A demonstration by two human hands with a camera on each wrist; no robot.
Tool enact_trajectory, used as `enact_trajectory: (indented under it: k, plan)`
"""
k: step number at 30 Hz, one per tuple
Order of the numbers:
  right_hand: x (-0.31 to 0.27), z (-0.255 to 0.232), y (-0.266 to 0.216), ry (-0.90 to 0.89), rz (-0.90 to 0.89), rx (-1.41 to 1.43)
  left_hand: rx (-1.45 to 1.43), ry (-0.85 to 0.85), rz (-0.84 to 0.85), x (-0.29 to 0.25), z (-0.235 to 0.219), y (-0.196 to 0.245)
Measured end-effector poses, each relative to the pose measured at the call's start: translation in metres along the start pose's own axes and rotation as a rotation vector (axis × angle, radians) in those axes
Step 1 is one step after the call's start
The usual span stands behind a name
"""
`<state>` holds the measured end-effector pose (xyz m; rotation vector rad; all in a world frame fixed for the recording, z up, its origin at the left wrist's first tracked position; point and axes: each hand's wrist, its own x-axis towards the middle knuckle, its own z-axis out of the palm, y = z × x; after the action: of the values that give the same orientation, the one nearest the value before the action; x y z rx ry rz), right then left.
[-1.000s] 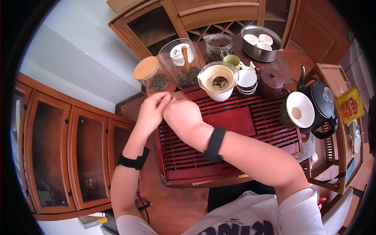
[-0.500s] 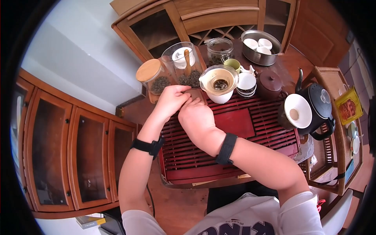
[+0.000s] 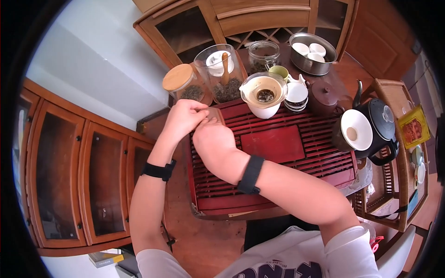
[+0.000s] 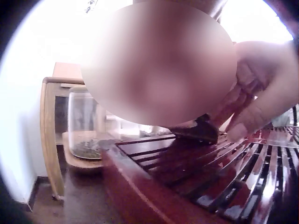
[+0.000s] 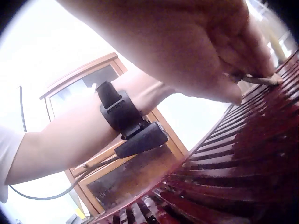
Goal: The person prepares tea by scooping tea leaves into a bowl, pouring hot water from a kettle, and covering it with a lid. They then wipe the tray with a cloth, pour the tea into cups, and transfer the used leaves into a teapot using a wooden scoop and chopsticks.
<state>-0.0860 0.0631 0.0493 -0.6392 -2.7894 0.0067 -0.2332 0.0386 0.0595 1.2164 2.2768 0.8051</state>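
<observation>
In the head view my left hand and right hand meet over the tray's far left corner. A brown flat piece shows just beyond their fingers, partly covered by them. My left thumb and fingers pinch at its near edge, while the right hand's curled fingers hold it from the near side. The left wrist view has a dark brown edge low over the slats, beside the right hand; a blurred patch hides much there. Under both hands lies the red slatted tea tray.
Beyond the tray stand a wooden-lidded jar, an open tea-leaf canister, a strainer of wet leaves on a white vessel, stacked white cups and a brown teapot. A black kettle is at the right.
Both hands and the brown flat piece moved right and away, then came back left. The vessels beyond the tray have stayed in place, with a slight shift of the view.
</observation>
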Motion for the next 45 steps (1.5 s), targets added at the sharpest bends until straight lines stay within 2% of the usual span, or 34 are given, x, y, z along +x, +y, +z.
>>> enact_trajectory:
  k: [3, 5, 6, 10, 12, 15, 18, 21, 23, 26, 31, 34, 36, 39, 40, 45]
  plan:
    - [0.01, 0.009, -0.023, 0.005, -0.023, 0.071, 0.073, 0.028, -0.057, -0.009, -0.023, -0.016]
    - [0.017, 0.012, -0.035, -0.081, -0.108, 0.098, 0.139, 0.048, -0.102, -0.014, -0.034, -0.027]
    - [0.019, 0.014, -0.041, -0.032, -0.086, 0.125, 0.121, 0.056, -0.128, -0.016, -0.037, -0.029]
    - [0.031, 0.008, -0.039, -0.042, -0.133, 0.252, 0.177, 0.111, -0.087, -0.016, -0.044, -0.049]
    - [0.037, 0.006, -0.028, -0.116, -0.257, 0.348, -0.014, 0.11, -0.106, -0.016, -0.043, -0.049]
    - [0.029, 0.001, -0.019, -0.061, -0.225, 0.294, -0.178, 0.063, -0.091, -0.015, -0.032, -0.035]
    - [0.024, -0.005, -0.001, -0.103, -0.187, 0.259, -0.208, 0.007, -0.019, -0.002, -0.017, -0.024]
    - [0.017, -0.004, 0.016, -0.005, -0.121, 0.177, -0.101, -0.008, 0.01, 0.015, 0.0, -0.008]
    - [0.013, -0.007, 0.028, -0.034, -0.131, 0.124, -0.079, -0.018, 0.019, 0.023, 0.008, 0.004]
    - [0.009, -0.007, 0.036, -0.01, -0.044, 0.001, -0.051, -0.063, 0.075, 0.031, 0.018, 0.022]
    - [0.009, 0.001, 0.047, 0.025, -0.052, -0.063, -0.124, -0.063, 0.14, 0.048, 0.032, 0.017]
    - [0.01, 0.007, 0.04, 0.032, -0.01, -0.113, -0.101, -0.079, 0.124, 0.046, 0.027, 0.014]
    - [0.009, 0.011, 0.033, 0.132, -0.002, -0.173, 0.058, -0.045, 0.084, 0.037, 0.018, 0.02]
    - [0.009, 0.014, 0.019, 0.2, -0.006, -0.123, 0.108, -0.039, 0.019, 0.029, 0.003, 0.014]
    - [0.012, 0.017, 0.013, 0.141, -0.019, -0.097, 0.116, -0.04, -0.008, 0.027, -0.001, 0.01]
    - [0.023, 0.026, -0.017, 0.113, -0.07, -0.041, 0.177, -0.01, -0.01, 0.017, -0.027, -0.022]
